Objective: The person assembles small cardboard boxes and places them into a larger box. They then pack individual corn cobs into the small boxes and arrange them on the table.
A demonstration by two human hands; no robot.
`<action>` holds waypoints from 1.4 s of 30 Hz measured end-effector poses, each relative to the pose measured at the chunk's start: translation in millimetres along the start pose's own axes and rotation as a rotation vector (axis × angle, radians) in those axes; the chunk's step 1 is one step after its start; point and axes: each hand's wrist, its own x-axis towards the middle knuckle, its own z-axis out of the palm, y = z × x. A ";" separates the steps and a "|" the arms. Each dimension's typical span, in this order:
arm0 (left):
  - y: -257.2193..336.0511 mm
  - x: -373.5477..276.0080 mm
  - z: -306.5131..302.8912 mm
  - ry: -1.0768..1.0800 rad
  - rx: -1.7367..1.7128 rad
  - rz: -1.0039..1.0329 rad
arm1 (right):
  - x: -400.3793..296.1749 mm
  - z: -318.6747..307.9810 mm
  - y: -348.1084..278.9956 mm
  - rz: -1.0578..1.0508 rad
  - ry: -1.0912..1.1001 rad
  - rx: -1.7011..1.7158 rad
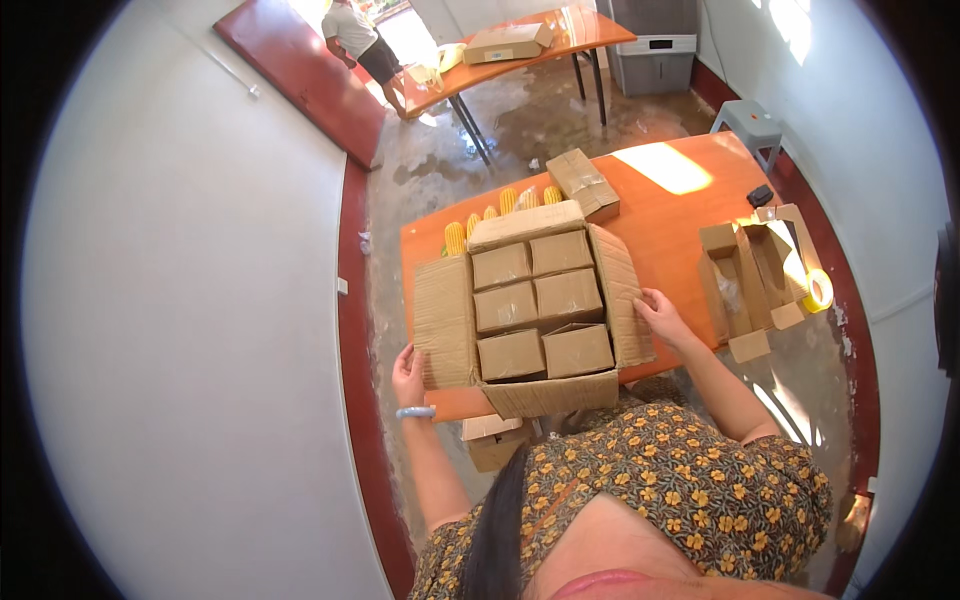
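Note:
A large corrugated cardboard carton (551,394) stands on the orange table before me with its flaps folded outward. Several small cardboard boxes (505,304) sit inside it in two columns; the lids of the nearest ones are slightly raised. My left hand (409,377), with a pale bracelet at the wrist, holds the outer edge of the left flap (445,321). At the opposite side, my right hand (663,318) pinches the edge of the right flap (621,296). Fingertips beneath both flaps are partly hidden.
Behind the carton lie several corn cobs (508,200) and a taped small box (583,180). Opened boxes (742,277), a yellow tape roll (818,290) and a black object (760,196) are at right. Under the table is another carton (493,444). A person (361,45) stands by the doorway.

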 end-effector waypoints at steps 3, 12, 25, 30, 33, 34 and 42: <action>-31.9 -25.2 -18.4 0.057 -0.218 -0.125 | 2.7 -0.9 -25.4 -0.127 -0.005 -0.114; -84.9 -123.3 -1.2 0.037 -0.283 -0.319 | 75.1 2.1 -122.1 -0.524 0.097 -0.651; -65.5 -209.2 24.7 0.245 0.007 -0.261 | 178.4 55.6 -159.3 -0.208 -0.424 -0.262; -2.0 -233.3 79.3 0.315 -0.370 0.022 | 158.6 44.9 -165.2 -0.526 -0.542 -0.154; 29.1 -230.0 117.5 0.133 -0.450 0.116 | 143.7 37.2 -172.9 -0.812 -0.720 -0.499; 31.4 -224.5 125.8 0.046 -0.322 0.132 | 135.3 38.2 -174.4 -0.836 -0.683 -0.549; 15.1 -177.2 189.8 0.044 1.173 0.629 | 108.6 44.4 -169.6 -0.965 -0.418 -0.766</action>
